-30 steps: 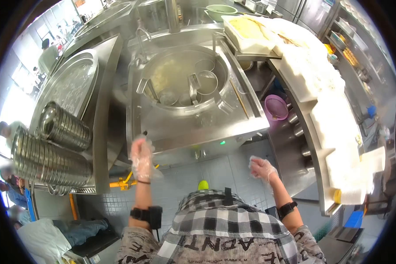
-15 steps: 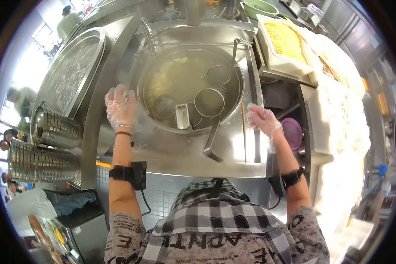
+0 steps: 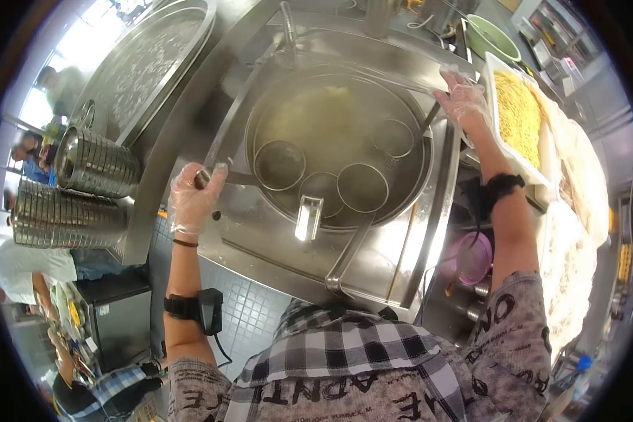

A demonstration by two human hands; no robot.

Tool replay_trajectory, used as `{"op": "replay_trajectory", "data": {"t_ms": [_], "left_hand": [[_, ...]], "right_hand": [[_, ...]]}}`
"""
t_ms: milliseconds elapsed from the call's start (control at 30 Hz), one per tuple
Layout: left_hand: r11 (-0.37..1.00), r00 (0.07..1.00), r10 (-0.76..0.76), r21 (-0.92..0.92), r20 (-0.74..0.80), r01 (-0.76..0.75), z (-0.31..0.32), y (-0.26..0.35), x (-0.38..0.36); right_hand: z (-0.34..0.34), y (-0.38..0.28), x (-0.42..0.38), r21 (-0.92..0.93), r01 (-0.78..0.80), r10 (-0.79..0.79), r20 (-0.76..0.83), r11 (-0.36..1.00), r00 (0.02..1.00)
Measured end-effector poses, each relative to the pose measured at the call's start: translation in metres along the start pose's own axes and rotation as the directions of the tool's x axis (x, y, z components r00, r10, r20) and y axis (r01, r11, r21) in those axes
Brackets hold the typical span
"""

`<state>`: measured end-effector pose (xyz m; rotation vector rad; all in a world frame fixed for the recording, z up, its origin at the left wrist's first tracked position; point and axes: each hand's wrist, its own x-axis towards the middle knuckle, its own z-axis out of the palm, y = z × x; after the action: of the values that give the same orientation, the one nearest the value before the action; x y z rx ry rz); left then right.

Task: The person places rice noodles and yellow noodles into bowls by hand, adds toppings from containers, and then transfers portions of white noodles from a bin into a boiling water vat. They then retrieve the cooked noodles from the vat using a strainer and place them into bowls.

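My left hand (image 3: 197, 200), in a clear plastic glove, is closed around the handle end of a round strainer (image 3: 279, 166) at the left of a large pot (image 3: 249, 133) of cloudy liquid. At the pot's back right, my gloved right hand (image 3: 464, 97) has its fingers apart beside the raised handle of another strainer (image 3: 394, 138); whether it touches the handle is unclear. A third strainer (image 3: 362, 188) sits at the front right, its handle over the pot's front edge. Another ring lies partly hidden near an upright metal handle (image 3: 308, 218).
Stacked metal bowls (image 3: 70, 214) stand at the left, below a wide round tray (image 3: 148, 67). A white bin of yellow noodles (image 3: 517, 105) is at the right. A purple bowl (image 3: 473, 258) sits below it. Other people are at the far left.
My left hand has closed on the left strainer's handle. My right hand has moved up and away to the back right strainer's handle, and its fingers have spread. The view has turned.
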<state>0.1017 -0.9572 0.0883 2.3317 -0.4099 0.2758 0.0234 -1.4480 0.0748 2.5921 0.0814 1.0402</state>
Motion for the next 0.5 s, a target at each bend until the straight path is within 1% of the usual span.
{"op": "replay_trajectory", "data": {"t_ms": [33,67,100,133,200,233,267,333,367,400,433,467,500], "left_hand": [[1.000,1.000,-0.002,-0.003,-0.002,0.002,0.002,-0.001,-0.003],[1.000,1.000,-0.001,-0.009,-0.002,0.000,0.004,-0.004,-0.004],[0.997,0.992,-0.081,0.017,0.097,0.079,0.010,-0.019,-0.005],[0.997,0.992,-0.083,0.014,0.098,0.082,0.018,-0.029,-0.007],[0.992,0.979,-0.112,0.074,0.170,0.101,0.033,-0.033,-0.009],[0.999,0.988,-0.031,0.038,0.149,0.025,0.037,-0.027,-0.010],[0.999,0.987,-0.033,0.028,0.156,0.029,0.041,-0.025,-0.008],[0.989,0.980,-0.135,0.073,0.146,0.126,0.045,-0.019,-0.004],[0.990,0.979,-0.132,0.073,0.155,0.122,0.046,-0.014,-0.005],[0.975,0.999,0.008,0.220,0.037,-0.016,0.046,-0.001,-0.006],[0.918,0.984,0.165,0.374,-0.062,-0.131,0.047,0.010,-0.007],[0.918,0.983,0.174,0.372,-0.065,-0.138,0.047,0.017,-0.008],[0.911,0.950,0.291,0.335,-0.109,-0.241,0.046,0.023,-0.010]], "right_hand": [[0.009,0.003,0.006,0.005,-0.214,0.197,0.367,0.977,0.909],[0.017,0.005,0.009,-0.074,-0.404,0.344,0.676,0.912,0.652],[0.020,0.004,0.012,-0.072,-0.401,0.340,0.676,0.913,0.654],[0.020,0.001,0.014,0.004,-0.390,0.285,0.677,0.921,0.678],[0.019,0.002,0.013,0.145,-0.363,0.179,0.670,0.920,0.720],[0.022,0.004,0.005,0.215,-0.305,0.148,0.539,0.928,0.829],[0.023,0.010,0.004,0.207,-0.303,0.148,0.546,0.930,0.824],[0.016,0.012,0.010,0.122,-0.326,0.202,0.572,0.937,0.795],[0.018,0.013,0.011,0.045,-0.324,0.237,0.592,0.945,0.771],[0.018,0.016,0.009,0.038,-0.330,0.245,0.591,0.943,0.768],[0.019,0.019,0.006,0.050,-0.324,0.232,0.594,0.945,0.770],[0.020,0.021,0.005,0.064,-0.317,0.219,0.593,0.946,0.775],[0.010,0.016,0.006,0.102,-0.380,0.240,0.620,0.919,0.747]]}}
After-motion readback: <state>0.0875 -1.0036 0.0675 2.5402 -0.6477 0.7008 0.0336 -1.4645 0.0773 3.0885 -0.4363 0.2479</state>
